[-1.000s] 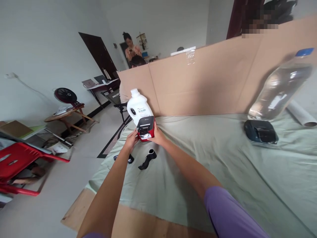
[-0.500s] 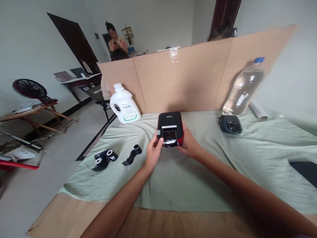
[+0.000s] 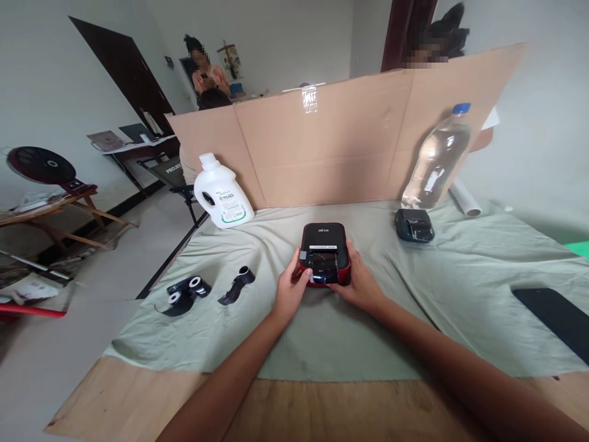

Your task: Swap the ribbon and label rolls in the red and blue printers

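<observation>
- Head view: my left hand [image 3: 289,287] and right hand [image 3: 362,283] clasp the sides of the small red-and-black printer [image 3: 323,252], fingers curled around it.
- It rests mid-table on the green cloth [image 3: 414,307].
- I judge that even pressure from both sides suits best, so it sits flat.

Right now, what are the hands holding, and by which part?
The red-and-black printer: left hand on its left side, right hand on its right side, as it sits on the green cloth.
</observation>
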Demonstrator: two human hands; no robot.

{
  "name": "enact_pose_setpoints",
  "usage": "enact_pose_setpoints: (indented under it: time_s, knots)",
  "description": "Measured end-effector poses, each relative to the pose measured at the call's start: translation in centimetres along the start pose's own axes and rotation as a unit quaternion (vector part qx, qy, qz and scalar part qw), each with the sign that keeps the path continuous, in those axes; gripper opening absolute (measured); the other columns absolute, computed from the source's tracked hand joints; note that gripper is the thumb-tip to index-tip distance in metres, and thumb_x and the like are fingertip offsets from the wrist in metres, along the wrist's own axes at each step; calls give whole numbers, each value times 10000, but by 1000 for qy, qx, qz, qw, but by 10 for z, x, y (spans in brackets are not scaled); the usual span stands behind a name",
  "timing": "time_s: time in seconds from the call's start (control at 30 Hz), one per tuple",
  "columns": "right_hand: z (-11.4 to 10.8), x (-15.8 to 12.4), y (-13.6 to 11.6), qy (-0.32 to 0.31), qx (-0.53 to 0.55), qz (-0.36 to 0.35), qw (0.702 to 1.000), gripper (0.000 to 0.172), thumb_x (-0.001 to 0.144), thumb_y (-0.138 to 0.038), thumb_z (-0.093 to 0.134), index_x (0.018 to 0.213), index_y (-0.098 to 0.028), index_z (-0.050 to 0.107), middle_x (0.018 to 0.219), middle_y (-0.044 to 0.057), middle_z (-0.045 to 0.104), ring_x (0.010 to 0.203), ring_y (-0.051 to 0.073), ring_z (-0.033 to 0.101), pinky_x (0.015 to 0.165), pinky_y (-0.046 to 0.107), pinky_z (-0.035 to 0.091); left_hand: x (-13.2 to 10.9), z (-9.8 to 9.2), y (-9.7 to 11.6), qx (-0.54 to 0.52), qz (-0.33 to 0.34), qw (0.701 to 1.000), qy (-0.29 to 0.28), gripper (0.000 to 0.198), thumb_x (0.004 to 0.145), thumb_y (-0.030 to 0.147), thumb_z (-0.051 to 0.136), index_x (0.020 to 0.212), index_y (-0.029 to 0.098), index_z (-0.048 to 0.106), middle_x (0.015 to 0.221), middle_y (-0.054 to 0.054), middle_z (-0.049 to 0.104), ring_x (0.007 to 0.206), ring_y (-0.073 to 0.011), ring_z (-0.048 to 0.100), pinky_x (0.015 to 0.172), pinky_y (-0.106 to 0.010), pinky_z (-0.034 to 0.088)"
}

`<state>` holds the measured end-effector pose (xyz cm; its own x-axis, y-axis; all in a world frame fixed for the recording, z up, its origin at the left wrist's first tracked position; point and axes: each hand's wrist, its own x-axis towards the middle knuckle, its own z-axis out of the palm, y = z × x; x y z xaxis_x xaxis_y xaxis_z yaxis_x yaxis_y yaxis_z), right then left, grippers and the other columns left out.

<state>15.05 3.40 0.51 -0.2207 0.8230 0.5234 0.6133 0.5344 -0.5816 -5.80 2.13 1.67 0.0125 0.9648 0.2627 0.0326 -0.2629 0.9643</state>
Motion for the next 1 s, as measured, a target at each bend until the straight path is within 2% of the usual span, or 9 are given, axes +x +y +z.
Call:
enact_pose_setpoints:
  time_s: [0.17, 0.27, 0.37, 0.53, 0.7, 0.77, 0.83, 0.9, 1.0]
  knots:
    - [-8, 3, 1, -12, 7, 6, 1000, 1025, 735, -415, 781, 1544, -240, 177, 1446, 187, 424, 1315, 358, 507, 1048, 525, 477, 1, -7, -7, 42, 8, 999, -6, 465, 912, 415, 642, 1335, 233, 576, 1337, -86, 633, 1232, -246, 600, 989, -362, 532]
    - [-15, 6, 2, -47, -3, 15, 999, 1002, 725, -428, 788, 1523, -239, 211, 1434, 186, 432, 1243, 353, 563, 1003, 512, 506, 4, -7, -9, 58, 23, 998, -3, 412, 922, 403, 617, 1296, 244, 548, 1337, -83, 594, 1254, -233, 555, 915, -320, 535]
    - [-19, 8, 4, -69, -18, 23, 997, 992, 729, -440, 784, 1522, -249, 220, 1438, 180, 436, 1208, 350, 584, 987, 509, 513, 9, -8, -12, 53, 31, 998, -8, 351, 935, 398, 592, 1243, 237, 540, 1279, -79, 594, 1212, -216, 557, 936, -321, 510]
    - [-14, 6, 7, -58, -8, 16, 998, 1107, 745, -422, 770, 1591, -254, 76, 1465, 182, 417, 1277, 356, 540, 1030, 516, 483, 15, -11, -19, 61, 49, 997, -16, 284, 935, 383, 589, 1171, 230, 552, 1232, -69, 591, 1144, -202, 570, 963, -330, 487]
    - [-8, 2, 8, -49, 5, 15, 999, 1172, 791, -460, 726, 1611, -228, -78, 1515, 204, 375, 1369, 370, 456, 1076, 548, 435, 11, -13, -20, 70, 53, 996, -28, 340, 941, 365, 578, 1254, 237, 550, 1283, -74, 576, 1225, -217, 538, 977, -333, 485]
    - [-11, 2, 10, -57, 26, 9, 998, 1113, 808, -491, 711, 1620, -234, -6, 1535, 190, 360, 1382, 352, 444, 1094, 526, 424, 9, -13, -19, 71, 53, 995, -37, 397, 931, 352, 598, 1306, 243, 526, 1319, -79, 560, 1259, -221, 519, 1000, -338, 477]
    - [-20, 5, 11, -70, 61, 7, 996, 891, 882, -540, 612, 1608, -255, 180, 1535, 153, 387, 1363, 315, 469, 1084, 480, 442, 8, -13, -19, 72, 53, 995, -41, 449, 919, 334, 617, 1346, 251, 504, 1352, -83, 542, 1278, -224, 509, 1023, -346, 465]
    - [-31, 14, 12, -59, 93, 22, 994, 628, 979, -549, 420, 1539, -268, 379, 1488, 120, 471, 1288, 272, 537, 1043, 447, 474, 8, -13, -19, 72, 57, 995, -43, 471, 913, 324, 624, 1363, 258, 501, 1358, -82, 538, 1279, -225, 511, 1042, -353, 455]
    - [-44, 42, 7, -16, 66, 52, 996, 502, 1023, -474, 308, 1355, -247, 608, 1327, 101, 630, 1157, 244, 609, 975, 420, 504, 9, -13, -19, 71, 68, 994, -44, 490, 903, 319, 637, 1371, 264, 504, 1360, -80, 534, 1276, -230, 515, 1050, -362, 452]
